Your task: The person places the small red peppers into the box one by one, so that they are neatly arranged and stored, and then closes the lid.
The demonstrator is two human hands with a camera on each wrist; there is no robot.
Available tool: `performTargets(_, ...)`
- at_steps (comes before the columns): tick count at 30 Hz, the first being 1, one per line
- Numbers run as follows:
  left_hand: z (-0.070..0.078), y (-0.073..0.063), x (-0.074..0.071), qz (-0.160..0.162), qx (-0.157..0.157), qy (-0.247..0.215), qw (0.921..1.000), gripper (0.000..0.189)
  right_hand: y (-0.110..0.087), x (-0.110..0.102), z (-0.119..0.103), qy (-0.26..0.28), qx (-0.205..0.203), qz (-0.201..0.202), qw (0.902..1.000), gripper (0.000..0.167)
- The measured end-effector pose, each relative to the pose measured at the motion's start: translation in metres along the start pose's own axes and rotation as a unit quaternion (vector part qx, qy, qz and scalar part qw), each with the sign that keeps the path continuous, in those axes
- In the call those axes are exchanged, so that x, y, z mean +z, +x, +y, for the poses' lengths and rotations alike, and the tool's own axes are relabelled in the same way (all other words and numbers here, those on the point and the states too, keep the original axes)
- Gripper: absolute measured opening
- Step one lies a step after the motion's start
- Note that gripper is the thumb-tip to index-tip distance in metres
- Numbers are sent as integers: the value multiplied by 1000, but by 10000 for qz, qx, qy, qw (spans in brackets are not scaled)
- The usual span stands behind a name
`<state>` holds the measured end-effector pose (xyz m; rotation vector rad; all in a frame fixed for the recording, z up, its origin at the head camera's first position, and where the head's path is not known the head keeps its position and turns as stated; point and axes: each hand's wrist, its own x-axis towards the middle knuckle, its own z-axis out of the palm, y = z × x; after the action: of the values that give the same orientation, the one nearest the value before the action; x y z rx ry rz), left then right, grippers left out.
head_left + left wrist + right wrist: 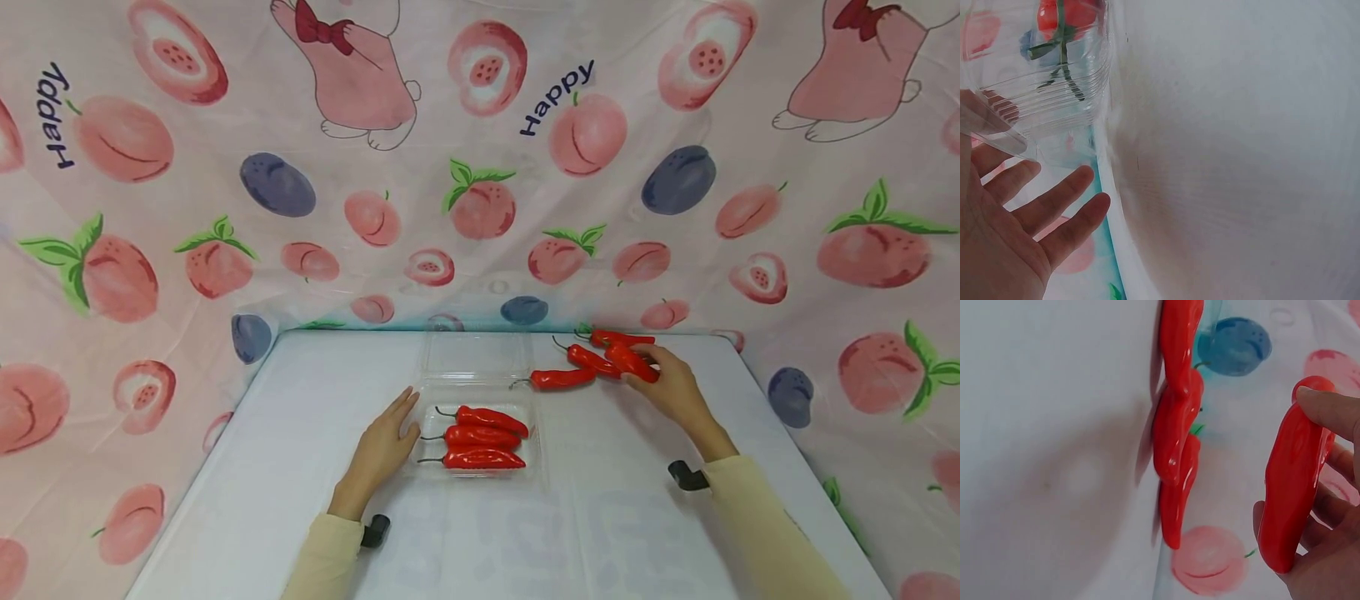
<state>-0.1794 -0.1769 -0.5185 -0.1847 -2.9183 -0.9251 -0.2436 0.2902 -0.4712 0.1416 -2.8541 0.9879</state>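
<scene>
A clear plastic clamshell box [536,454] stands open on the table, with three red chili peppers [483,437] side by side in it, green stems to the left. My left hand [378,446] is at the box's left side, fingers extended; in the left wrist view they spread beside the ribbed clear wall [1054,103], the thumb behind the plastic. To the back right, my right hand [670,390] grips a red chili pepper [1294,481] between thumb and fingers, held above the table. Three more chili peppers [561,380] lie by it, to its left and behind.
The box's lid [476,354] is folded back toward the rear edge of the white table [315,392]. Behind and around the table hangs a pink cloth [405,217] printed with peaches and rabbits. A black wrist mount [686,475] shows at each sleeve.
</scene>
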Motion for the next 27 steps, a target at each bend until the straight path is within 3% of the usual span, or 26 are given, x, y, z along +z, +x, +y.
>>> performTargets(6, 0, 0, 1, 0, 29, 13, 10000, 54, -8, 1, -10, 16, -69, 23, 10000, 59)
performTargets(15, 0, 0, 0, 64, 59, 9, 10000, 54, -12, 3, -21, 152, -669, 371, 9970, 55)
performTargets(27, 1, 1, 0, 8, 39, 13, 10000, 54, -10, 13, -41, 558, -767, 478, 9943, 57)
